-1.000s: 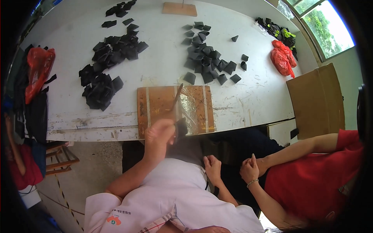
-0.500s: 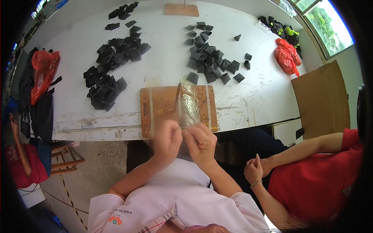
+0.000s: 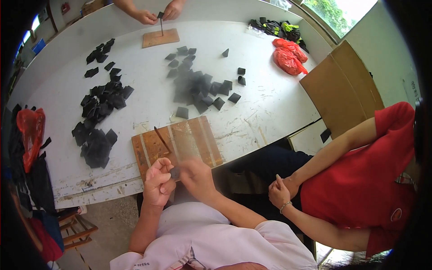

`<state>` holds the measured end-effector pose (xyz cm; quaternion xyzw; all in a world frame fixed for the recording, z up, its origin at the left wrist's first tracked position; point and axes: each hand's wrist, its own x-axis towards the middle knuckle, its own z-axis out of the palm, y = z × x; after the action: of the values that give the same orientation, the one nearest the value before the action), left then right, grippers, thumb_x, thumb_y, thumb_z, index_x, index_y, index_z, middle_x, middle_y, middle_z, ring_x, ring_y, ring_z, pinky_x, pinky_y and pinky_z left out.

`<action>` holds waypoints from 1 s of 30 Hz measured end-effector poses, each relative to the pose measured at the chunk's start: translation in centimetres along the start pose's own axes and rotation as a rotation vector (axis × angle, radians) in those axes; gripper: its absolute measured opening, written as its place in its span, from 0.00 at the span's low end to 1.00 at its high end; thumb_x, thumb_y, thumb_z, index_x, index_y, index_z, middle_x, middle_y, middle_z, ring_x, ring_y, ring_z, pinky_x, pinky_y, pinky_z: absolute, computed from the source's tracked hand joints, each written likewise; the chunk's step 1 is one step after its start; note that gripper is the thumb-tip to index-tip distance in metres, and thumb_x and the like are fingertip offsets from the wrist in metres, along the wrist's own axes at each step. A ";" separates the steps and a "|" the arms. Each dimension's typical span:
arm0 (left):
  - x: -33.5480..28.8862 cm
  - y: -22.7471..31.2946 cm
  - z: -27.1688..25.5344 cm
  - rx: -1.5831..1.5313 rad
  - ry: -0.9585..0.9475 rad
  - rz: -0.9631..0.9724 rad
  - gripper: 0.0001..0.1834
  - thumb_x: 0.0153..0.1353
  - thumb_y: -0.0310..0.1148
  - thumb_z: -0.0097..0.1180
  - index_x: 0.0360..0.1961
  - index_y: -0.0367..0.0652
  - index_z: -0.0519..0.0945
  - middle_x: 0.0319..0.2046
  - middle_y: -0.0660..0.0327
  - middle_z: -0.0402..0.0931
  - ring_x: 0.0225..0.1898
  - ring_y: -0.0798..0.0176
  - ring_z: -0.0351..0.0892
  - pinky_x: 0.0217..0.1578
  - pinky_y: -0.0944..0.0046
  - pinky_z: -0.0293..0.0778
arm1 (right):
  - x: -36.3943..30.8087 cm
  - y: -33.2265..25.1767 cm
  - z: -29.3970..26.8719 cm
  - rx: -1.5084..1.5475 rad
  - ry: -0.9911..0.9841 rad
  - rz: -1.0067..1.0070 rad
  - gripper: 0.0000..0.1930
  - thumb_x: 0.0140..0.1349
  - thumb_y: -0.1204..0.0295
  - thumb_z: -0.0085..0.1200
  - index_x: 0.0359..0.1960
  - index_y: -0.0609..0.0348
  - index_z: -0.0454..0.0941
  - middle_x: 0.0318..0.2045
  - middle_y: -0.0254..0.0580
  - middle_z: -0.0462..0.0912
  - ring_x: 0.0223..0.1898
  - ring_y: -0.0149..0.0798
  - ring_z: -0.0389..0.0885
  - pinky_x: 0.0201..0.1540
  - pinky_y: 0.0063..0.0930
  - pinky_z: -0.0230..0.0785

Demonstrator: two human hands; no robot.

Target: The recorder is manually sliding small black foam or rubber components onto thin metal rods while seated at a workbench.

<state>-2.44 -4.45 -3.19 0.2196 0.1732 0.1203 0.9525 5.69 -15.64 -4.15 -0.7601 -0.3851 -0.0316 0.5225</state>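
**Small black piece held in narrow left grip at counter's near edge; right grip unclear**

My left grip is narrow, thumb and fingers pinching a small black piece in front of my body. My right grip is beside it, fingers toward the piece; motion blur conceals its state, and I cannot tell whether it also holds.

Just beyond my hands, a wooden board with pale strips lies on the white counter, a thin dark rod rising from it.

Writing: dark lettering on the chest of my pale shirt, too small to verify; a round emblem on the red shirt of the person to my right, whose hands are together. Faint marks on the right wall are illegible.

Containers: red plastic bags sit on the counter's right side; another red bag is at the left edge. Contents cannot be determined.

Further black pieces lie in a left pile and a middle group, the latter partly blurred. At the far edge, another person's hands hold a black piece at the tip of a second rod.
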 end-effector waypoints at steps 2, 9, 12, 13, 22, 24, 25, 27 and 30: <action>-0.2 0.1 0.8 0.151 0.032 -0.060 0.13 0.47 0.15 0.49 0.36 0.38 0.68 0.21 0.64 0.70 0.10 0.80 0.56 0.08 0.80 0.51 | 0.0 0.6 -0.5 0.535 -0.079 0.409 0.03 0.51 0.76 0.53 0.27 0.61 0.73 0.18 0.31 0.69 0.17 0.26 0.66 0.18 0.19 0.58; 0.4 -1.7 1.7 0.807 0.137 0.403 0.04 0.50 0.18 0.49 0.28 0.37 0.70 0.18 0.68 0.69 0.10 0.82 0.58 0.08 0.80 0.53 | 1.0 0.1 -2.6 1.545 -0.270 1.032 0.03 0.55 0.75 0.51 0.26 0.59 0.72 0.17 0.23 0.66 0.17 0.17 0.57 0.16 0.11 0.47; 0.1 -2.7 1.1 0.827 0.142 0.453 0.03 0.52 0.18 0.48 0.27 0.38 0.70 0.18 0.68 0.69 0.10 0.82 0.58 0.08 0.80 0.52 | 0.7 0.6 -2.8 1.428 -0.354 0.940 0.07 0.56 0.70 0.51 0.24 0.56 0.70 0.17 0.22 0.64 0.17 0.16 0.56 0.16 0.11 0.46; -0.1 -2.6 1.0 0.792 0.173 0.384 0.04 0.51 0.18 0.48 0.27 0.38 0.71 0.17 0.68 0.69 0.10 0.81 0.58 0.07 0.79 0.52 | 0.5 0.8 -2.8 1.348 -0.404 0.894 0.07 0.57 0.68 0.51 0.24 0.55 0.69 0.17 0.21 0.63 0.17 0.16 0.56 0.16 0.11 0.45; -1.1 -1.0 -0.2 -0.235 -0.218 -0.236 0.08 0.51 0.15 0.45 0.34 0.34 0.68 0.22 0.57 0.70 0.06 0.79 0.54 0.06 0.78 0.49 | -0.3 1.5 -2.9 1.341 -0.489 0.868 0.12 0.59 0.63 0.50 0.21 0.53 0.70 0.15 0.21 0.63 0.15 0.17 0.55 0.16 0.12 0.45; -1.6 -0.3 0.4 -0.221 -0.253 -0.222 0.09 0.52 0.15 0.45 0.35 0.34 0.68 0.22 0.57 0.70 0.06 0.79 0.54 0.06 0.78 0.49 | 0.1 0.5 -2.7 1.343 -0.593 0.797 0.12 0.60 0.62 0.49 0.21 0.53 0.70 0.15 0.21 0.63 0.16 0.17 0.56 0.16 0.12 0.46; -1.7 0.2 0.9 -0.205 -0.287 -0.212 0.09 0.52 0.16 0.45 0.36 0.34 0.68 0.21 0.57 0.70 0.06 0.79 0.54 0.06 0.78 0.48 | 0.6 0.3 -2.6 1.348 -0.610 0.804 0.12 0.60 0.62 0.49 0.21 0.53 0.70 0.15 0.21 0.63 0.16 0.17 0.56 0.16 0.12 0.46; -1.2 1.3 1.3 -0.116 -0.289 -0.120 0.10 0.54 0.19 0.46 0.39 0.36 0.68 0.19 0.60 0.68 0.07 0.79 0.52 0.06 0.78 0.47 | 2.2 0.0 -2.8 1.151 -0.622 0.670 0.12 0.60 0.62 0.48 0.22 0.53 0.71 0.17 0.21 0.65 0.17 0.16 0.57 0.17 0.11 0.46; 0.1 3.3 4.1 -0.057 -0.291 -0.005 0.08 0.59 0.25 0.45 0.40 0.40 0.69 0.18 0.66 0.68 0.07 0.80 0.50 0.06 0.78 0.47 | 6.3 -3.6 -4.1 0.976 -0.467 0.528 0.12 0.60 0.62 0.48 0.24 0.55 0.72 0.16 0.21 0.66 0.17 0.16 0.57 0.17 0.11 0.46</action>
<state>-1.30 -3.12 1.71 0.2070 0.0302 0.0895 0.9738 9.33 -14.91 3.28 -0.4891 -0.2580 0.4476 0.7028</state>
